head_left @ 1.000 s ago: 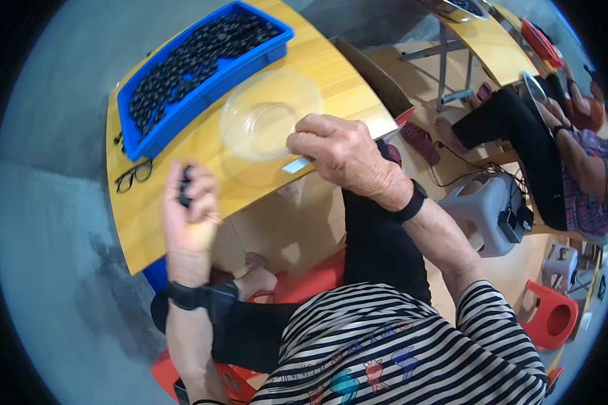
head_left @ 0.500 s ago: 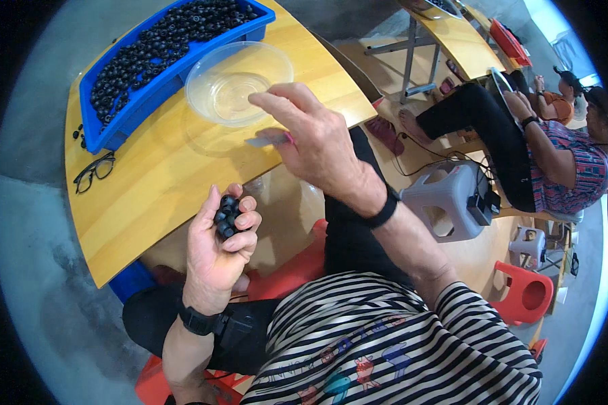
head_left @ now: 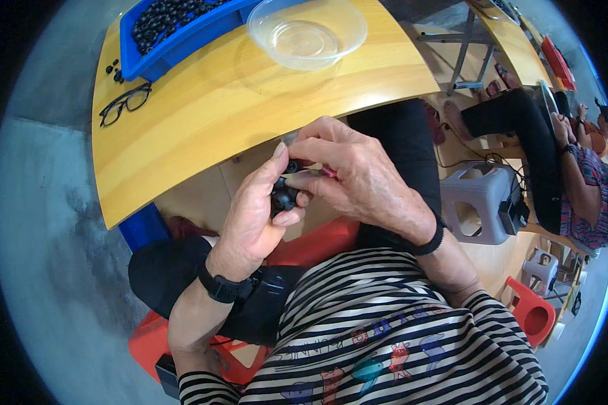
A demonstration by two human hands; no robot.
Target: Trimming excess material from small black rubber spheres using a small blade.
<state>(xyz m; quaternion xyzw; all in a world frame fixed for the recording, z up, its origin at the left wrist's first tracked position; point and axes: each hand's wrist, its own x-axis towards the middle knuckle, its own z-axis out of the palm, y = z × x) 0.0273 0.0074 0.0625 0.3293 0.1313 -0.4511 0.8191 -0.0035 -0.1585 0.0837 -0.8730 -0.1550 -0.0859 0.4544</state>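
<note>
Several small black round parts (head_left: 284,196) sit in my left hand (head_left: 248,219), whose fingers curl around them just off the table's near edge. My right hand (head_left: 368,172) meets it there, fingertips at the black parts. Between its fingers is a small thin tool with a pink part (head_left: 329,171), a pale blade-like end showing in the earlier view. One black part lies up by the left thumb, where both hands come together. A clear plastic bowl (head_left: 309,62) stands on the table beyond my hands. At the far left, a blue tray (head_left: 182,55) holds a heap of similar black parts.
Black-framed glasses (head_left: 125,104) and a few loose black parts (head_left: 117,72) lie left on the yellow wooden table (head_left: 230,115). To the right, a grey stool (head_left: 476,202) bears a black box with cables. Another person (head_left: 574,162) sits beyond it.
My right hand has come down from beside the bowl to the black parts in my left hand. My left hand has risen and moved right. The whole view has shifted.
</note>
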